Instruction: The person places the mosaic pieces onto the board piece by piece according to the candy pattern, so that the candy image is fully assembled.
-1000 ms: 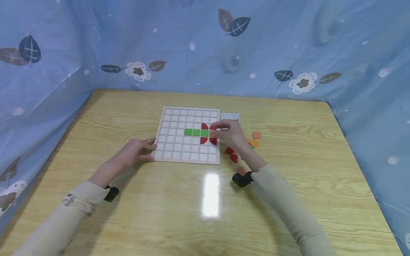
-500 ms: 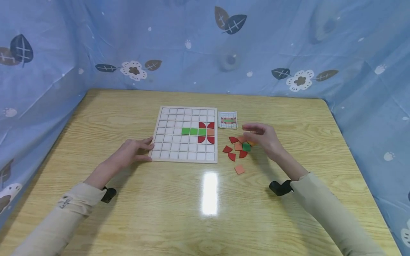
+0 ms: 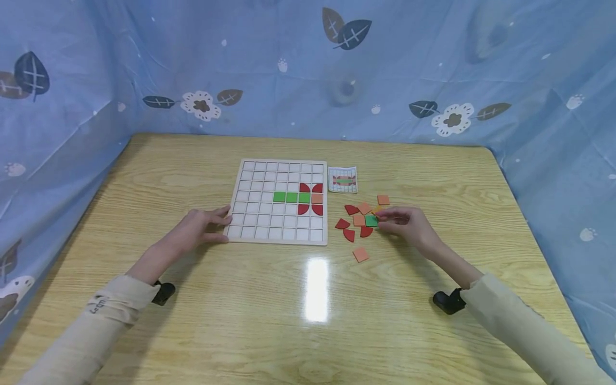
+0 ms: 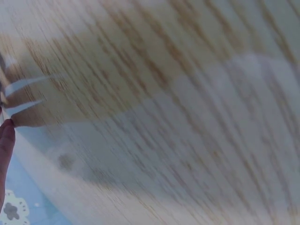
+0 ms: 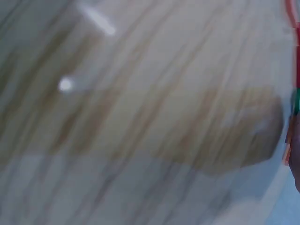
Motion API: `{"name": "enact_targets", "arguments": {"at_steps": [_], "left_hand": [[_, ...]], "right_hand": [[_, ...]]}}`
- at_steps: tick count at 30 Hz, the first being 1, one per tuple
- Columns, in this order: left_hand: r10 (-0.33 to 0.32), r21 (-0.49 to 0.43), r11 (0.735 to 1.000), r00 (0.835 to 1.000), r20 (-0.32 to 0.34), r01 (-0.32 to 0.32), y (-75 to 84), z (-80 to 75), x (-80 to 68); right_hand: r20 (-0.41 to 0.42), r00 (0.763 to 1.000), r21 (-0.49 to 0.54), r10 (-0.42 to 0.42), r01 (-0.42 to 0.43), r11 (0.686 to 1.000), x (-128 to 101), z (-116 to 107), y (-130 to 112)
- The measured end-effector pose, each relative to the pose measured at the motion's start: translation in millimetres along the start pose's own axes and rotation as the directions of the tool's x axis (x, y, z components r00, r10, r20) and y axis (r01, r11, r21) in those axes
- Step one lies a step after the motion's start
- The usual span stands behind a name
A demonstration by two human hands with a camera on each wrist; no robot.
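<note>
A: Position of the grid board [image 3: 278, 202]?
B: Frame centre, flat on the wooden table [image 3: 192, 321]. The left hand [image 3: 199, 229] rests against its lower-left edge, fingers relaxed and extended.

A: Right hand [image 3: 406, 223]?
B: Right of centre; its fingertips pinch the green tile [image 3: 371, 220] among the loose red and orange pieces.

Left grip [image 3: 204, 227] flat, fingers extended, right grip [image 3: 406, 222] low, fingertips pinching together
</note>
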State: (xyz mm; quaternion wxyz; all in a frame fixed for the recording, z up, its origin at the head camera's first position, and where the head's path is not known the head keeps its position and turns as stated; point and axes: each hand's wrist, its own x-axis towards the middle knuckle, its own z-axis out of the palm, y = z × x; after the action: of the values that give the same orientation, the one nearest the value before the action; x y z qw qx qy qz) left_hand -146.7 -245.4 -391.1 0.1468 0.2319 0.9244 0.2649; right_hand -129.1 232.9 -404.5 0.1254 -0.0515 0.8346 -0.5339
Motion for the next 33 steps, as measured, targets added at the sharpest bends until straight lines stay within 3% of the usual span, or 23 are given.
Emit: {"name": "enact_targets", "arguments": {"at_steps": [8,19,25,33], "left_hand": [[0.016,0.021,1.0,1.0,-0.006,-0.016,1.2,1.0,0.0],[0.051,0.032,0.998,0.998,-0.034,-0.05,-0.3,1.8,0.7],[0.059,0.034,0.998,0.997,-0.046,-0.058,0.9,2.6,0.3],[0.017,0.032,0.999,1.0,-0.009,-0.016,1.8,1.3,0.3]], "right_hand": [[-0.001,1.0,-0.116,-0.03,0.03,0.993,2,2,7],[-0.073,0.987,-0.29,-0.143,0.116,0.95,9,9,12],[-0.078,0.989,-0.295,-0.129,0.101,0.95,4,7,10],[-0.082,0.991,-0.181,-0.106,0.089,0.979,-3,1,3]]}}
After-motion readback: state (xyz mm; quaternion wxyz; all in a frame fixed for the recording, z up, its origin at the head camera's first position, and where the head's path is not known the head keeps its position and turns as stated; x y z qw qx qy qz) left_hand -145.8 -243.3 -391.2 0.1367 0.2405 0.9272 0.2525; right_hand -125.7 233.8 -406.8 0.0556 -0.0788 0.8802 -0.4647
